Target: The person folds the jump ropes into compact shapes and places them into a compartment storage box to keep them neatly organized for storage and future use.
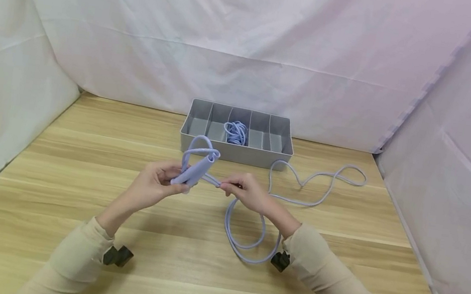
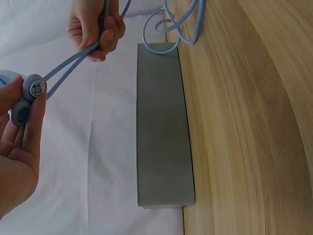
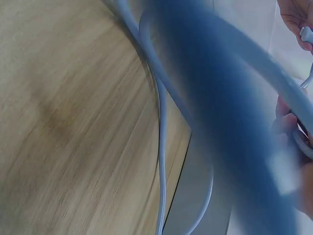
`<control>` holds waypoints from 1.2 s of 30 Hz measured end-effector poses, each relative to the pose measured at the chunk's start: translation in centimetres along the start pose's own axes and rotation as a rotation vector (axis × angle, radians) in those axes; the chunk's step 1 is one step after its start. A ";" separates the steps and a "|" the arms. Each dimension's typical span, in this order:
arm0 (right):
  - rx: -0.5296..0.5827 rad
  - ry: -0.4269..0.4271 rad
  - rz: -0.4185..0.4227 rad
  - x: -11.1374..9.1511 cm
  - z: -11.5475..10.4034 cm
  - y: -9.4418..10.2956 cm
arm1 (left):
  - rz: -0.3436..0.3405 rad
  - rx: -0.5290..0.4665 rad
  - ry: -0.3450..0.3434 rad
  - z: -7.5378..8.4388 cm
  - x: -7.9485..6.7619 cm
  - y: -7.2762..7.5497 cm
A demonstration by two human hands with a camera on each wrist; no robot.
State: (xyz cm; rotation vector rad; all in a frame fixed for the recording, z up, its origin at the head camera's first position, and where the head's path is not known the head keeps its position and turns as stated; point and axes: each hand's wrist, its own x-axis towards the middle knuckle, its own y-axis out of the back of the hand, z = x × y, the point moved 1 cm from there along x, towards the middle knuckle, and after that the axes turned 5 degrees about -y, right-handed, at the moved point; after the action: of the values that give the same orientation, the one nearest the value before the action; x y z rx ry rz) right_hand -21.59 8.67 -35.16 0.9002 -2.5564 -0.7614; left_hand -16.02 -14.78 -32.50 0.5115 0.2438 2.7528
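Head view: the left hand (image 1: 156,186) pinches two blue handles (image 1: 196,170), tilted and side by side, between thumb and fingers, a loop of cord (image 1: 212,179) rising above them. Nearby, the right hand (image 1: 250,192) grips the doubled cord, which runs straight between the hands; more lies looped on the table (image 1: 181,266). Beyond the hands, a gray tray (image 1: 239,154) holds a coiled blue cord (image 1: 237,133) in its middle compartment.
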 end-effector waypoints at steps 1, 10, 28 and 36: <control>-0.003 0.000 0.004 -0.1 0.1 0.0 | 0.003 -0.004 0.003 0.0 0.0 0.1; -0.237 0.024 -0.073 -1.3 -0.8 -0.2 | 0.087 0.064 0.064 -0.5 0.3 1.1; -0.037 -0.303 0.052 -3.2 -4.8 1.7 | 0.352 0.748 0.165 0.9 0.8 2.1; -0.362 -0.096 0.009 -2.8 -7.3 2.2 | 0.274 0.954 0.173 1.5 1.1 1.5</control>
State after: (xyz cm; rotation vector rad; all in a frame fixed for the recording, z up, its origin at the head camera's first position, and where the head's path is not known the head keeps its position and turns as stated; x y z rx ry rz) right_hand -17.19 9.22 -28.32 0.7485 -2.3847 -1.2409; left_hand -16.84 -15.69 -30.48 0.5387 1.6681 2.7782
